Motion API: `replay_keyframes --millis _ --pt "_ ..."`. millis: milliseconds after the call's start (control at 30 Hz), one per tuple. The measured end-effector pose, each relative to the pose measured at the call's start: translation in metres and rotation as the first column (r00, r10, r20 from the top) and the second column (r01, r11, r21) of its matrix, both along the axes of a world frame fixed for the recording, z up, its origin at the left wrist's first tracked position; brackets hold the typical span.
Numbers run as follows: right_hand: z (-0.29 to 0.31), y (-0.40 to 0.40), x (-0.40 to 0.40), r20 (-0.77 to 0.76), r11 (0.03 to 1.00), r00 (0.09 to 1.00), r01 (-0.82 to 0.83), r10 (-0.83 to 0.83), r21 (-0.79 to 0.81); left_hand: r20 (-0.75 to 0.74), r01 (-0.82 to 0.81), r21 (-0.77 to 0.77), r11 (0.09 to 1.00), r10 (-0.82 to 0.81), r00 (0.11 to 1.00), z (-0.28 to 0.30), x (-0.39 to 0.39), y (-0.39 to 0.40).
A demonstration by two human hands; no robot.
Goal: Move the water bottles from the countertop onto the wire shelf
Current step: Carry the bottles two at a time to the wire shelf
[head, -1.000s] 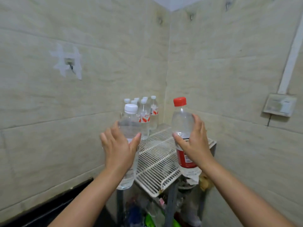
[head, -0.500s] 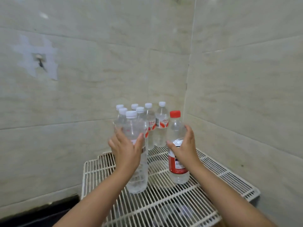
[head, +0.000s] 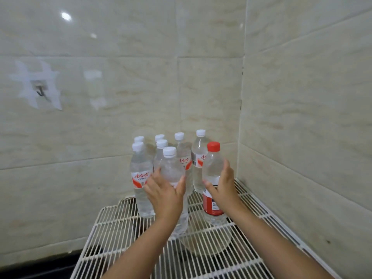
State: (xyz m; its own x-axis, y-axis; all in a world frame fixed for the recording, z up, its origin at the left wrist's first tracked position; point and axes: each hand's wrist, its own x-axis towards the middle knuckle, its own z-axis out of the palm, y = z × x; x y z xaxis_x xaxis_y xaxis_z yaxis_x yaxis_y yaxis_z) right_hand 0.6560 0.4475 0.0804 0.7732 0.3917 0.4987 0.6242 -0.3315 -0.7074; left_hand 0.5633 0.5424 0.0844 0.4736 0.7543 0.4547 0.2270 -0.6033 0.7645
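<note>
Bottles, head view: two in hand, both now down at shelf level; half a second ago they were a bit further forward, a second ago carried in the air short of the shelf.
Change: both have closed in on the standing group at the back corner; camera has stepped in too.
White-cap bottle (head: pixel 173 190): left hand (head: pixel 166 195) wrapped round its middle, fingers clenched on it. Base looks on or just above the wires; can't tell which.
Red-cap bottle (head: pixel 213 178): right hand (head: pixel 222 188) gripping it at the top of the red label. Base appears to touch the wire shelf (head: pixel 112 224); upright.
Meaning: judged as the set-down step, release not yet done. Both hands need to let go once the bases sit flat across the wires.
Standing group (head: pixel 142 178): six white-capped bottles upright on the shelf by the tiled wall, touching or just beside each other, red-and-white labels.
Contents: every bottle clear, capped, looks full of water. No leaks visible.
Risk: narrow bases on spaced wires; the white-cap bottle is tight against the group, a nudge could topple neighbours.
Under shelf: a round pale container (head: pixel 207 240) shows through the wires, contents unclear.
Counter: dark edge (head: pixel 40 264) at lower left; no bottles visible on it.
</note>
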Motion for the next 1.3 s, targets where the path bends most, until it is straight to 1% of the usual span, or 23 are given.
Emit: replay_keyframes --millis 133,200,267,333,400,433,500,567,633,800,867,933,1067,1133,1233,1300 --pt "0.002 -0.005 -0.001 0.003 0.998 1.000 -0.012 0.012 -0.058 -0.053 0.038 -0.006 0.999 -0.038 0.998 0.009 -0.005 0.003" --pt "0.008 -0.011 -0.003 -0.002 0.988 1.000 -0.005 0.004 -0.151 -0.079 0.050 0.026 0.998 -0.048 0.996 0.013 -0.011 0.013" --pt "0.016 -0.019 -0.005 0.045 0.968 0.998 0.043 -0.033 -0.248 -0.091 0.095 0.090 0.991 -0.087 0.992 0.024 -0.018 0.024" --pt "0.033 -0.024 -0.006 0.120 0.969 0.991 0.084 -0.057 -0.233 -0.075 0.190 0.126 0.974 -0.181 0.981 0.042 -0.021 0.033" --pt "0.057 -0.024 -0.004 0.181 0.983 0.983 0.042 -0.009 -0.179 -0.108 0.295 0.143 0.945 -0.281 0.954 0.063 -0.019 0.042" --pt "0.069 -0.022 -0.002 0.210 0.983 0.977 0.013 0.027 -0.184 -0.140 0.335 0.141 0.932 -0.316 0.938 0.072 -0.017 0.045" --pt "0.088 -0.015 0.005 0.229 0.962 0.968 -0.038 0.102 -0.270 -0.207 0.400 0.141 0.905 -0.368 0.906 0.085 -0.016 0.047" --pt "0.099 -0.011 0.010 0.190 0.903 0.965 -0.084 0.178 -0.422 -0.279 0.454 0.167 0.875 -0.400 0.873 0.089 -0.015 0.045" --pt "0.103 -0.011 0.011 0.154 0.844 0.967 -0.094 0.204 -0.528 -0.301 0.479 0.202 0.854 -0.411 0.860 0.090 -0.016 0.045" --pt "0.109 -0.013 0.007 0.192 0.800 0.961 -0.045 0.198 -0.598 -0.290 0.476 0.264 0.839 -0.402 0.869 0.092 -0.018 0.049" --pt "0.112 -0.014 0.008 0.238 0.775 0.955 0.016 0.175 -0.632 -0.293 0.461 0.280 0.842 -0.382 0.876 0.092 -0.019 0.049" --pt "0.114 -0.017 0.008 0.320 0.756 0.939 0.119 0.125 -0.643 -0.268 0.405 0.292 0.867 -0.332 0.904 0.092 -0.020 0.048" --pt "0.113 -0.016 0.005 0.434 0.738 0.901 0.287 0.008 -0.611 -0.217 0.209 0.266 0.941 -0.153 0.964 0.094 -0.015 0.042" --pt "0.112 -0.013 0.002 0.459 0.730 0.886 0.353 -0.060 -0.585 -0.207 0.141 0.246 0.959 -0.090 0.974 0.095 -0.013 0.034" --pt "0.112 -0.012 0.000 0.462 0.719 0.870 0.431 -0.171 -0.545 -0.177 0.092 0.219 0.971 -0.053 0.983 0.091 -0.010 0.028" --pt "0.112 -0.014 -0.001 0.456 0.708 0.871 0.438 -0.183 -0.553 -0.170 0.088 0.225 0.970 -0.050 0.984 0.087 -0.007 0.025"
